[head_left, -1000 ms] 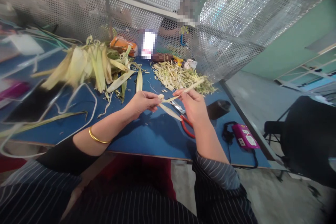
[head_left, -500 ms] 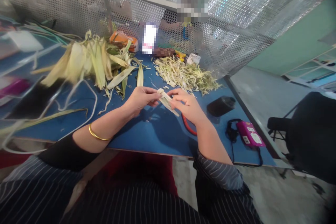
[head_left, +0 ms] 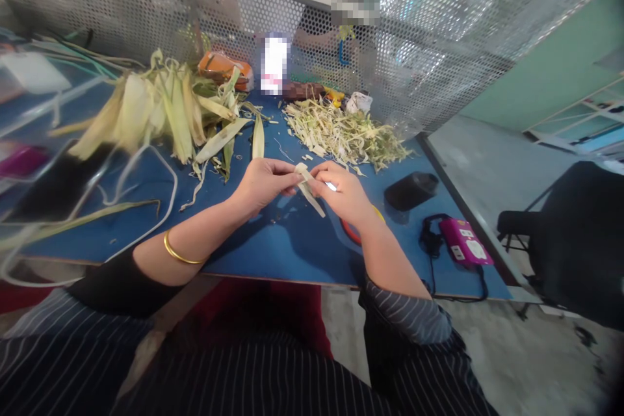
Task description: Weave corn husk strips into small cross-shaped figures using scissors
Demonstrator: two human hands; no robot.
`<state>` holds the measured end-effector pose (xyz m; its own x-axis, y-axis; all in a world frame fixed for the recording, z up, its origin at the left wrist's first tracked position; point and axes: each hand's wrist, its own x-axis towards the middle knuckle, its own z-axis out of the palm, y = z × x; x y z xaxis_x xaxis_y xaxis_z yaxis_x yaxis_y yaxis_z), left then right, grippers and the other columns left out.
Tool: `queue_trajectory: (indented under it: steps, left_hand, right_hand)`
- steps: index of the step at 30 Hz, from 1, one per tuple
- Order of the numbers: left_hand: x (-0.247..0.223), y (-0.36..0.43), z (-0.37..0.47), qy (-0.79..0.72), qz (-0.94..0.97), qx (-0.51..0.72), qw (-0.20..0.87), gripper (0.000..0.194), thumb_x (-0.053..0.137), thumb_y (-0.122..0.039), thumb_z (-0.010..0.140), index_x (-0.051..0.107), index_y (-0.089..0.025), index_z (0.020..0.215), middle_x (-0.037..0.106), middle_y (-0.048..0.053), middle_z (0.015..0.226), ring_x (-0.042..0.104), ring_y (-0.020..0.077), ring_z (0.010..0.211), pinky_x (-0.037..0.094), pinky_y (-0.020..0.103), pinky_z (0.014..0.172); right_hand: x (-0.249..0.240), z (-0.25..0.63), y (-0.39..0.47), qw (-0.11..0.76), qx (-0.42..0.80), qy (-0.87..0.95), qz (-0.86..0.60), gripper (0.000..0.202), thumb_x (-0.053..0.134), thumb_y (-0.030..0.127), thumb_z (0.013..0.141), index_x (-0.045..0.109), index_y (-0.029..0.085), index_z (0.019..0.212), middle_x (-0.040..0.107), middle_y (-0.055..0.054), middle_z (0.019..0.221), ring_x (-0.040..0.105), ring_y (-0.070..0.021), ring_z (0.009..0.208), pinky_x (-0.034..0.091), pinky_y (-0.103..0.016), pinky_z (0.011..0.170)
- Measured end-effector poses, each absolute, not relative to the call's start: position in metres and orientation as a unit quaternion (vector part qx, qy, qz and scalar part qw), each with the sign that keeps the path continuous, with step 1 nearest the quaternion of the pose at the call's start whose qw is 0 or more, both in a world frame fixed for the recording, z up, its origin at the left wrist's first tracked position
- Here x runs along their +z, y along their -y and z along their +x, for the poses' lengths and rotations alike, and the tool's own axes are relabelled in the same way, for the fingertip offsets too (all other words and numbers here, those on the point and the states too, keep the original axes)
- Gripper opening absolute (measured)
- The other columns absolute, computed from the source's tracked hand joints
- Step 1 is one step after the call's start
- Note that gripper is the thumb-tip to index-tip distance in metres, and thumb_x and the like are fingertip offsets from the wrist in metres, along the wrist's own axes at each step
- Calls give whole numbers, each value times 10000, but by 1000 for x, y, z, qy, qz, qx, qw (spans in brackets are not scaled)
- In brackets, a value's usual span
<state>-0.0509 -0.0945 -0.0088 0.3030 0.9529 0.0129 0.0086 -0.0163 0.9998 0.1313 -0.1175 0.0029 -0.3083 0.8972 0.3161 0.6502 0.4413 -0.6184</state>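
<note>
A pale husk strip (head_left: 312, 200) is pinched between both hands above the blue table (head_left: 273, 253), its loose end hanging down between them. My left hand (head_left: 266, 185) grips its upper folded end with thumb and fingertips. On the other side my right hand (head_left: 344, 190) has its fingers closed on the same strip. A red and yellow ring-like handle (head_left: 351, 233) shows partly beneath my right wrist. Beyond the hands lies a pile of shredded husk (head_left: 336, 133), and a heap of long husks (head_left: 170, 107) spreads out to the left.
A black cylinder (head_left: 411, 191) and a magenta box (head_left: 465, 242) with a black cable sit at the right. An orange packet (head_left: 225, 70) and a lit phone (head_left: 274, 64) stand near the mesh partition (head_left: 292, 10). White tubing (head_left: 176, 188) curves at left.
The strip's loose end has swung slightly left and now hangs narrower. My right fingers have shifted up along it, closer to my left fingertips. The view has moved slightly.
</note>
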Motion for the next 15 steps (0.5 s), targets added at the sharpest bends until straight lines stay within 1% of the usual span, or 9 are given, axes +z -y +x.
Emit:
queue_trajectory:
  steps: [2, 5, 8, 10, 12, 15]
  left_hand:
    - [-10, 95, -51, -416, 599, 420, 540, 159, 695, -284, 679, 736, -140, 732, 644, 20, 590, 556, 96, 503, 431, 205, 505]
    - [-13, 96, -51, -414, 652, 390, 501, 170, 660, -296, 703, 727, -142, 680, 623, 15, 552, 573, 110, 521, 394, 195, 484]
    - [-15, 97, -50, -418, 692, 350, 473, 204, 632, -322, 722, 741, -150, 713, 621, 8, 541, 588, 121, 525, 380, 192, 473]
    - [-16, 97, -50, -417, 693, 335, 484, 232, 630, -340, 722, 749, -147, 764, 631, 8, 559, 603, 130, 538, 398, 197, 486]
    - [-17, 97, -50, -408, 683, 328, 510, 244, 636, -342, 715, 748, -139, 790, 642, 14, 586, 608, 131, 547, 425, 204, 509]
    - [-16, 98, -50, -394, 674, 303, 547, 202, 645, -307, 701, 739, -138, 759, 648, 20, 614, 600, 116, 545, 460, 211, 540]
  right_hand:
    - [2, 131, 117, 324, 192, 780, -499, 279, 552, 284, 849, 602, 181, 594, 619, -44, 899, 576, -145, 789, 430, -299, 751]
    - [-1, 130, 117, 322, 186, 782, -500, 293, 555, 310, 851, 601, 180, 592, 616, -41, 882, 570, -141, 772, 422, -290, 723]
    - [-4, 129, 116, 322, 177, 781, -504, 312, 546, 365, 856, 582, 179, 608, 615, -34, 832, 560, -139, 746, 410, -289, 714]
    - [-4, 128, 116, 325, 175, 766, -526, 277, 571, 400, 834, 584, 181, 665, 613, -22, 776, 550, -142, 721, 401, -287, 696]
    - [-3, 127, 116, 337, 189, 745, -544, 226, 599, 399, 809, 597, 183, 744, 613, -9, 743, 544, -143, 708, 395, -280, 681]
    - [-1, 125, 116, 361, 260, 722, -530, 186, 596, 359, 805, 606, 177, 769, 616, -3, 733, 537, -135, 703, 397, -270, 680]
